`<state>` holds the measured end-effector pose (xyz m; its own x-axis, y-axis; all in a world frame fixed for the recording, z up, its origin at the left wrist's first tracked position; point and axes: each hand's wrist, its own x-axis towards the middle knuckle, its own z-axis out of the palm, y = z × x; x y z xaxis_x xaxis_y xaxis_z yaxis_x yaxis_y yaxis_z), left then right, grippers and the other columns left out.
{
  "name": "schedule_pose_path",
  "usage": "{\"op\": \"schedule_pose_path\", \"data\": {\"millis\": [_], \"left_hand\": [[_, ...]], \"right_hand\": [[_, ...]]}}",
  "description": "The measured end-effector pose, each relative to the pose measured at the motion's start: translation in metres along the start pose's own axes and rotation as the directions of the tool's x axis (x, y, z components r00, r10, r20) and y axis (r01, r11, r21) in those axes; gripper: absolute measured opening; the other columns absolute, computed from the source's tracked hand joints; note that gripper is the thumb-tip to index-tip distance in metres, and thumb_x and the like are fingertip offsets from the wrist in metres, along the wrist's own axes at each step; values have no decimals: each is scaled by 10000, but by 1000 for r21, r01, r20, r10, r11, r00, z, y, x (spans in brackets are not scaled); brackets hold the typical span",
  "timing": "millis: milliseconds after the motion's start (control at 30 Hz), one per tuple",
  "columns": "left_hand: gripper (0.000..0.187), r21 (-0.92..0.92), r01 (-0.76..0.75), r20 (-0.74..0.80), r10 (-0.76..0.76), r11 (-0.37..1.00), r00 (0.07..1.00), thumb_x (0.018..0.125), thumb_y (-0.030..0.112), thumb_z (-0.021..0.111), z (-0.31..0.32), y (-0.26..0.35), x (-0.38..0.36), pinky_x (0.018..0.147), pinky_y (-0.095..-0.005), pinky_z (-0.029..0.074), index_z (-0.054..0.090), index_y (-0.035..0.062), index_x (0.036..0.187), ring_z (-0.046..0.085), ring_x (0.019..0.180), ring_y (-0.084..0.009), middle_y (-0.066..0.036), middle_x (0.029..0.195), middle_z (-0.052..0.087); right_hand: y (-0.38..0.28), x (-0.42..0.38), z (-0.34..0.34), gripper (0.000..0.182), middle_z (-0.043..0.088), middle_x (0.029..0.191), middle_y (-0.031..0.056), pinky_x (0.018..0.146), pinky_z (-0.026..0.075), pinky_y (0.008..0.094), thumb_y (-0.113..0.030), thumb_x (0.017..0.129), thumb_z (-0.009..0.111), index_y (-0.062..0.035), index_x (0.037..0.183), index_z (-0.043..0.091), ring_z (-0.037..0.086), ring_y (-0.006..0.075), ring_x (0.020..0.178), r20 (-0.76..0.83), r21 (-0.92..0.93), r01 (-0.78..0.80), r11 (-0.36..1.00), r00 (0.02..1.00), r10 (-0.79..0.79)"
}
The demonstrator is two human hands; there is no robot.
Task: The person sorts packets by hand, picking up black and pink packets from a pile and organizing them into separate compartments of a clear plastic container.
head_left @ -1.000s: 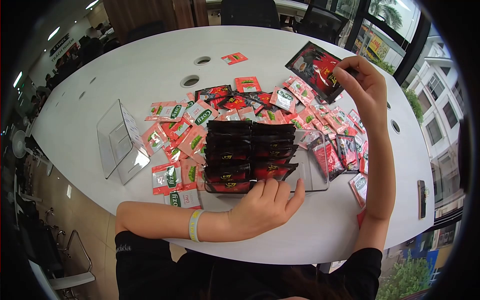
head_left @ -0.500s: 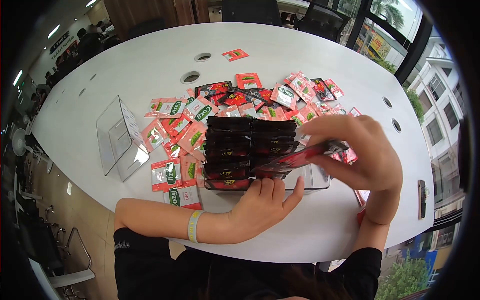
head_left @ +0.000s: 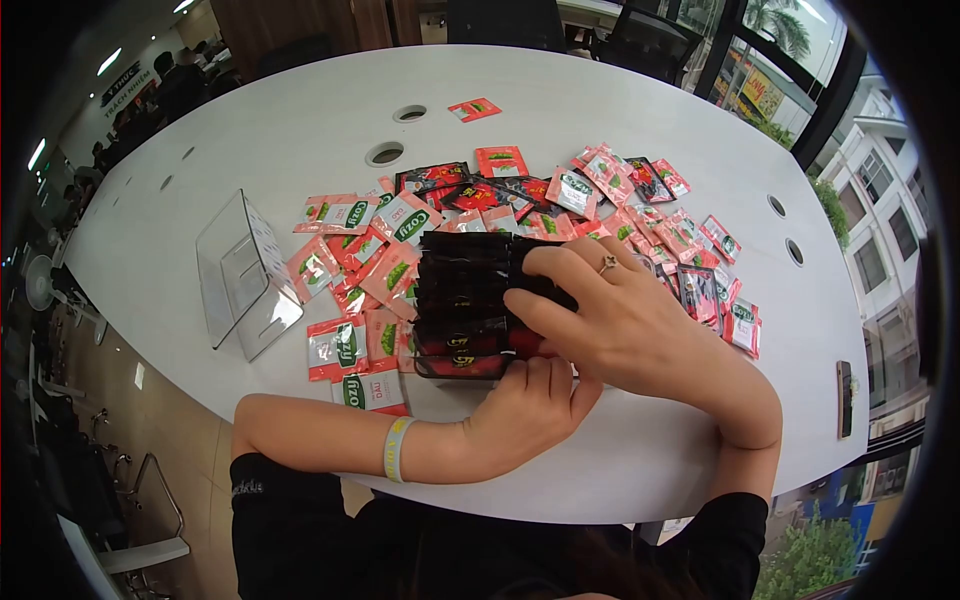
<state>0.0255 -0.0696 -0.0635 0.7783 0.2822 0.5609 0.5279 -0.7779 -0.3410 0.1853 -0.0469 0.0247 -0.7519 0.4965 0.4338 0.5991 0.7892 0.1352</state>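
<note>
A clear plastic box [head_left: 432, 370] stands in front of me, packed with upright black tea sachets [head_left: 463, 290] in two rows. My left hand [head_left: 525, 410] is closed at the box's near side, its curled fingers against the front edge. My right hand [head_left: 620, 310] reaches over the right row, fingers bent down around a black-and-red sachet [head_left: 525, 340]. The hand hides most of that sachet and the box's right part. Pink Cozy sachets [head_left: 407, 218] lie scattered around the box.
An empty clear plastic container [head_left: 235, 285] stands tilted to the left. Behind the box lie more black-and-red sachets [head_left: 432, 180]. One red sachet [head_left: 475, 109] lies apart near round table holes [head_left: 385, 154]. A dark flat object [head_left: 844, 400] rests at the right edge.
My right hand has moved left and down with the sachet, from the box's right side onto the right row. My left thumb has drawn in towards the other fingers.
</note>
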Motion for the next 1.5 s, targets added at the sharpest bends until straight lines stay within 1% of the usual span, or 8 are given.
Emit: {"op": "schedule_pose_path", "data": {"millis": [133,333,467,533,700,1167,1267,1500], "left_hand": [[215,72,-16,-45,19,997,999,749,147,604,2,0,1,498,-257,385,579,35,930,503,603,-164,-90,754,534],[188,122,-89,-37,94,988,995,743,123,598,3,-6,3,497,-237,400,577,22,900,511,582,-156,-83,693,525],[163,76,-85,-49,89,993,995,738,118,598,6,-8,5,467,-234,398,572,20,866,510,558,-153,-78,659,519],[158,56,-82,-43,85,995,995,737,120,601,7,-8,5,457,-234,400,572,22,857,512,548,-150,-78,656,521],[158,1,-84,-35,84,996,996,731,117,605,6,-10,6,439,-241,416,577,23,854,523,519,-145,-73,633,524],[308,-234,-27,115,55,972,992,717,60,610,-5,-17,12,407,-278,481,558,-57,997,600,503,-198,-118,603,540],[311,-293,-5,152,52,956,987,721,58,607,-2,-16,9,406,-285,478,553,-61,1003,602,505,-201,-126,606,542],[312,-273,-10,159,56,962,986,716,58,608,-7,-17,10,418,-299,481,560,-45,1006,599,507,-216,-133,628,548]], "right_hand": [[6,1,6,504,492,1262,156,918,430,443,-134,699,704,-102,1182,566,500,304,1181,-22,30,-28,999,999,29],[13,0,8,719,458,1334,177,990,407,471,-206,675,796,-121,1318,487,483,345,1241,97,132,-94,987,992,82],[15,-1,8,733,437,1413,177,1000,381,484,-236,698,786,-122,1359,491,474,362,1262,146,187,-132,974,984,105],[14,0,7,714,460,1330,178,986,417,458,-221,694,788,-110,1329,482,513,338,1209,111,136,-89,987,991,74],[13,-1,7,712,460,1330,178,986,418,458,-227,694,788,-106,1327,485,512,337,1212,108,124,-84,989,992,70],[13,0,8,709,444,1409,172,981,409,468,-260,707,783,-125,1345,505,484,355,1255,152,162,-119,980,984,94],[11,-1,9,681,473,1325,176,981,417,449,-238,681,795,-99,1290,523,509,323,1210,96,116,-79,990,993,68],[12,-1,9,680,478,1332,178,978,402,451,-256,690,787,-99,1298,525,485,319,1229,103,98,-62,993,993,52]]}}
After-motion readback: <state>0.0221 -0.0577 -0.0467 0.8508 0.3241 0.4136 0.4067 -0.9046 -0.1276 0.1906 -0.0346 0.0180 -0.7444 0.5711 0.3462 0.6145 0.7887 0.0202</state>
